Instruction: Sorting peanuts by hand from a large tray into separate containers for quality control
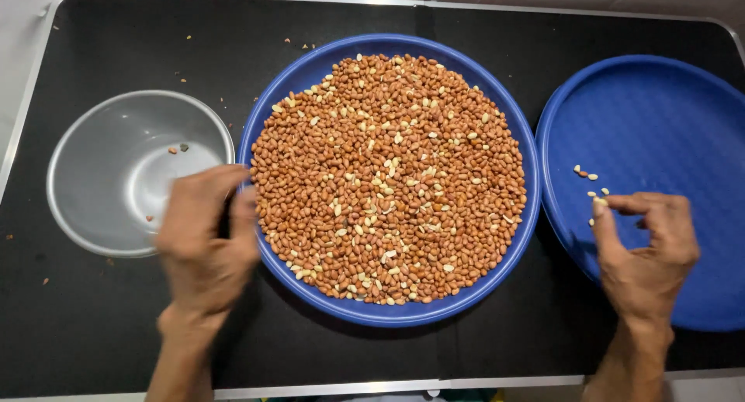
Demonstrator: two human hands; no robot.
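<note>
The left hand (206, 235) is blurred, with fingers curled loosely together; whether it pinches anything I cannot tell. It hovers at the left rim of the blue tray (521, 216), which is heaped with red-skinned peanuts (388, 177) lying just to the right of this hand. Just to its left, touching or partly under it, sits a steel bowl (93, 161) with a few dark bits inside. The right hand (644, 251) is over the near edge of a second blue tray (660, 115), thumb and forefinger drawn together at a pale peanut. A few pale split peanuts (587, 174) lie just beyond its fingertips. All rests on a black surface (93, 317), with small crumbs scattered beyond the left hand.
</note>
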